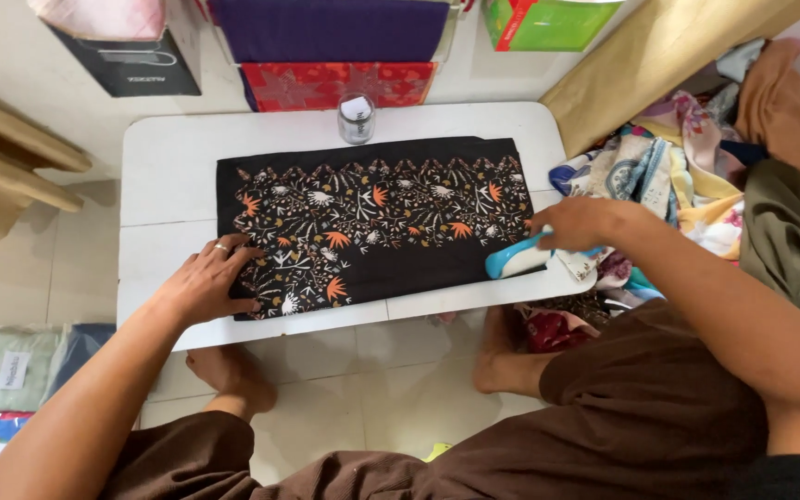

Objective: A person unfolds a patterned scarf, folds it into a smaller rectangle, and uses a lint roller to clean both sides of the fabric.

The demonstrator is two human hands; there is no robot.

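Head view looks straight down over my knees to a low white table (168, 157), and nearest me my two hands work a folded black cloth (372, 222) printed with orange and white flowers. My left hand (207, 282) lies flat on the cloth's near-left corner, fingers spread wide and gripping nothing, a ring on one finger; it only pins the fabric down. My right hand (578, 222) is closed around the handle of a small blue-and-white iron (516, 260), whose nose rests on the cloth's near-right edge, close to the table's rim.

To do this pass well, I judge that the left hand should keep the cloth taut while the iron glides leftward along the plain black border, flat and even, without bunching the fold. The iron sits close to the table edge, so a slip could carry it off the side; I should also keep my spread fingers well apart from its path.

Under the table my bare feet rest on pale tiles. On my right a heap of mixed fabrics (696, 176) crowds against the table's end and could snag my elbow. At far left lie folded pale green and grey-blue cloths (20, 366). Beyond the black cloth a small glass jar (356, 118) stands just past its far edge, near enough to knock. Farther still, a red patterned cloth (335, 85), a purple one (326, 28), a dark box (141, 65) and a green box (539, 23) line the back.
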